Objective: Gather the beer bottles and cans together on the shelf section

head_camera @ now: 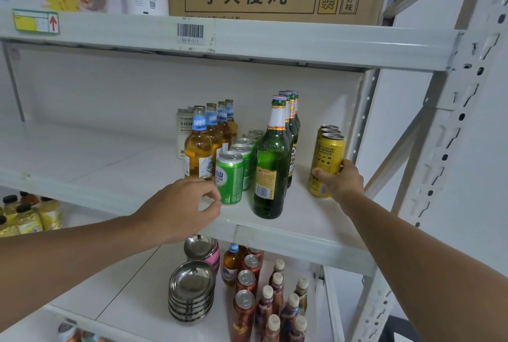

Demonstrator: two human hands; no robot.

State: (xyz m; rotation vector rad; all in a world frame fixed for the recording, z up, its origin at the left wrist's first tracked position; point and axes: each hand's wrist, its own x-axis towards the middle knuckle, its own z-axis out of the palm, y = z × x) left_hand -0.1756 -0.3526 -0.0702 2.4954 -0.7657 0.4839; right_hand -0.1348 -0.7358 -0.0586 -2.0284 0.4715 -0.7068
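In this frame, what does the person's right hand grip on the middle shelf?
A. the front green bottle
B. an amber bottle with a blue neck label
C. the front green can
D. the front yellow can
D: the right hand curls round the front yellow can, which stands apart from the green bottles.

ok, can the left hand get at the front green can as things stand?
Probably yes. The left hand hovers right beside the front green can, fingertips near its lower side, nothing between them. The amber bottle stands close behind, the green bottle to its right.
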